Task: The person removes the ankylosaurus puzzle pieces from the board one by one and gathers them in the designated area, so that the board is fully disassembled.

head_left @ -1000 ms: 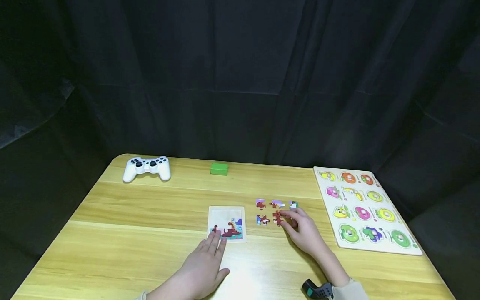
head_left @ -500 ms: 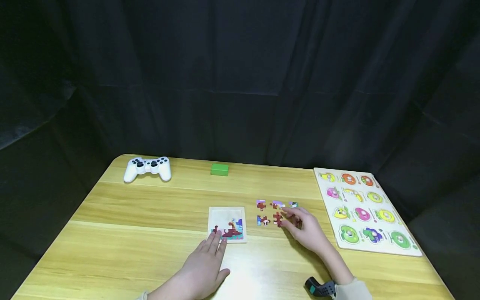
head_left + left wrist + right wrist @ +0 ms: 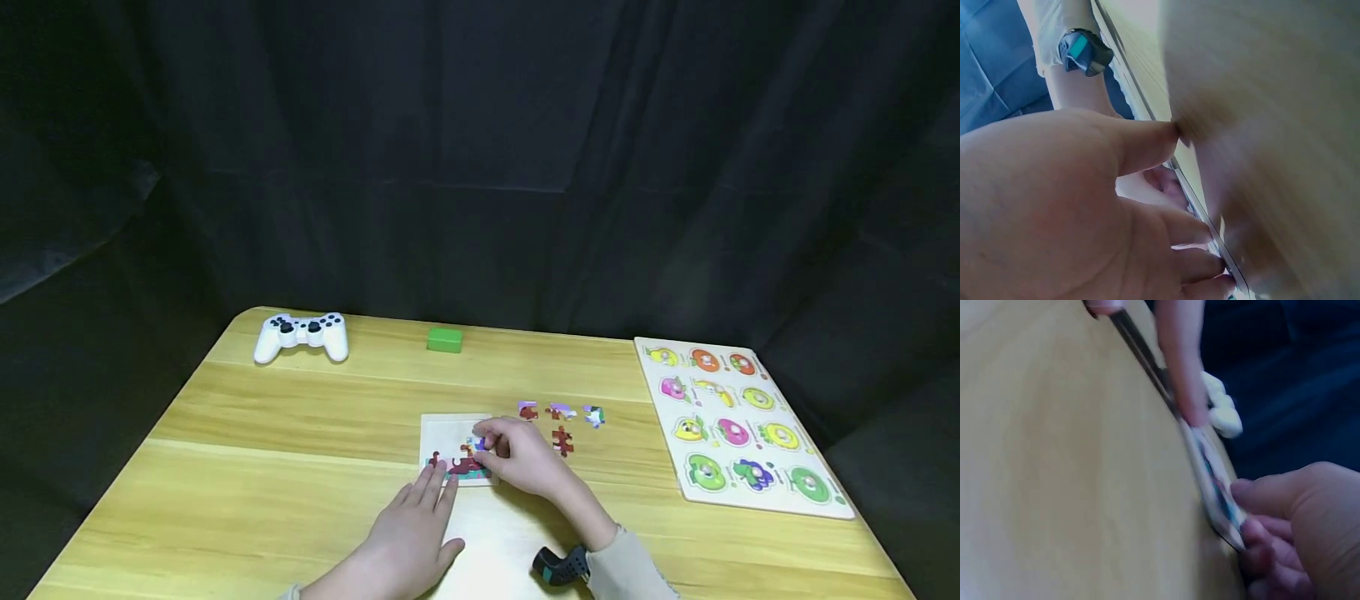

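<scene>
In the head view a small square jigsaw tray (image 3: 442, 427) lies mid-table, its lower part filled with brown, teal and blue pieces. My left hand (image 3: 411, 533) lies with straight fingers, fingertips on the tray's front edge; its thumb points off to the right. My right hand (image 3: 525, 458) is over the tray's right side, thumb and index finger curled toward each other round a puzzle piece that they mostly hide. To the right on the table, several loose puzzle pieces (image 3: 562, 441) lie apart. In the right wrist view the tray (image 3: 1210, 481) shows edge-on between both hands' fingers.
A fruit peg board (image 3: 738, 421) lies along the table's right side. Near the back edge are a white game controller (image 3: 302, 336) and a green block (image 3: 445, 340). A black device (image 3: 561, 567) is strapped at the right wrist. Dark curtains (image 3: 480, 167) hang behind the table.
My right hand has moved left from the loose pieces to the tray. The lower-left loose puzzle piece is gone from its spot on the table. My left hand stays at the tray.
</scene>
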`<action>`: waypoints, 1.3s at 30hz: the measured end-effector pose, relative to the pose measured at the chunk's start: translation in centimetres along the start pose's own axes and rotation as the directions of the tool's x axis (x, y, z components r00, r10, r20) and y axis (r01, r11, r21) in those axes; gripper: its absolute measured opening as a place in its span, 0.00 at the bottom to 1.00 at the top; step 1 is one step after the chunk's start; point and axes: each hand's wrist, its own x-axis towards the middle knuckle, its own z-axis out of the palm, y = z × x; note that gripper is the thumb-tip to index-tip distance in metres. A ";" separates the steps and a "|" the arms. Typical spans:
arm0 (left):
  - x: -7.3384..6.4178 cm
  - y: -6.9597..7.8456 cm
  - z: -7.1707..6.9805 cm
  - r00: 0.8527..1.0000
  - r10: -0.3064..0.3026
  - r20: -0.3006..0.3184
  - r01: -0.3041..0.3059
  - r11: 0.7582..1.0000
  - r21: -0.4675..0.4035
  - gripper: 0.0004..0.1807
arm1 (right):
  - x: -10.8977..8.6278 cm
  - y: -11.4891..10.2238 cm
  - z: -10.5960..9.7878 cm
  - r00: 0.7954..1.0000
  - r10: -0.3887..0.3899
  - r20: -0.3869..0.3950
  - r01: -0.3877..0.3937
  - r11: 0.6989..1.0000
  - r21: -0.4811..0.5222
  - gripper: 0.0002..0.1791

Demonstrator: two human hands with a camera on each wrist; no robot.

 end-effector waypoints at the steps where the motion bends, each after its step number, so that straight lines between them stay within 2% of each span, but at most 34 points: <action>1: 0.1 0.1 -0.1 1.000 -0.003 -0.008 0.003 1.000 0.001 0.41 | 0.2 -0.2 0.2 1.000 0.010 0.008 -0.010 1.000 -0.006 0.16; 5: 0.4 0.3 -0.3 0.999 -0.005 -0.054 0.005 1.000 0.005 0.43 | 0.5 -0.6 0.4 1.000 0.020 -0.024 -0.020 0.999 -0.028 0.13; 9: 1.2 0.4 -0.4 0.995 0.028 -0.094 -0.028 1.000 0.004 0.43 | 0.6 -0.9 0.4 0.998 -0.002 -0.064 -0.002 0.998 -0.065 0.12; 12: 1.7 0.4 -0.5 0.995 0.055 -0.078 -0.055 0.998 0.007 0.42 | 0.7 -1.4 0.5 0.998 0.003 -0.059 -0.009 0.996 -0.089 0.12; 17: 1.8 0.2 -0.8 0.996 0.069 -0.049 -0.067 0.997 0.025 0.41 | 0.9 -2.0 0.8 0.998 0.035 -0.048 -0.039 0.995 -0.097 0.11; 26: 1.6 -0.3 0.7 0.995 0.098 -0.036 -0.098 0.995 0.007 0.41 | -0.1 -1.8 2.2 0.997 0.042 -0.057 -0.044 0.999 -0.032 0.10; 30: 1.5 -0.5 1.3 0.992 0.117 -0.043 -0.116 0.993 0.023 0.41 | -0.5 -1.7 2.5 0.997 0.049 -0.056 -0.051 0.998 -0.040 0.11; 39: 1.5 -0.4 1.1 0.994 0.110 -0.026 -0.110 0.994 0.011 0.42 | -0.5 -1.5 2.1 0.998 0.028 -0.056 -0.032 0.997 -0.067 0.13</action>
